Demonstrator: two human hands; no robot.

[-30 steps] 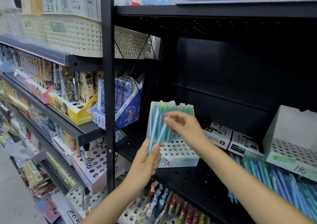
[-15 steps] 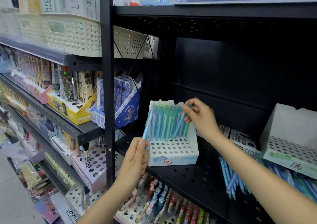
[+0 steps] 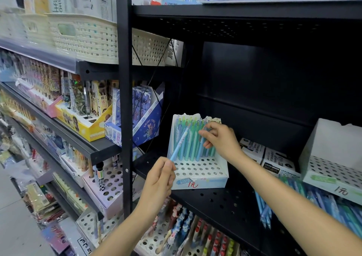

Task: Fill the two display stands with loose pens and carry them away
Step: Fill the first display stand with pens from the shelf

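The left hand (image 3: 159,179) is pinching the lower end of a light blue pen (image 3: 180,144), which is slanting up across the front of the white perforated display stand (image 3: 199,174) sitting on the black shelf (image 3: 219,202). The right hand (image 3: 220,140) is gripping a blue pen (image 3: 201,146) standing among the green and blue pens filling the stand's back rows. A second white stand (image 3: 333,157) is sitting further right, with loose pens (image 3: 333,210) lying in front of it.

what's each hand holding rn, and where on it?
Left hand: a blue pen, gripped at its lower end. Right hand: pinches a pen standing in the stand, near its top.
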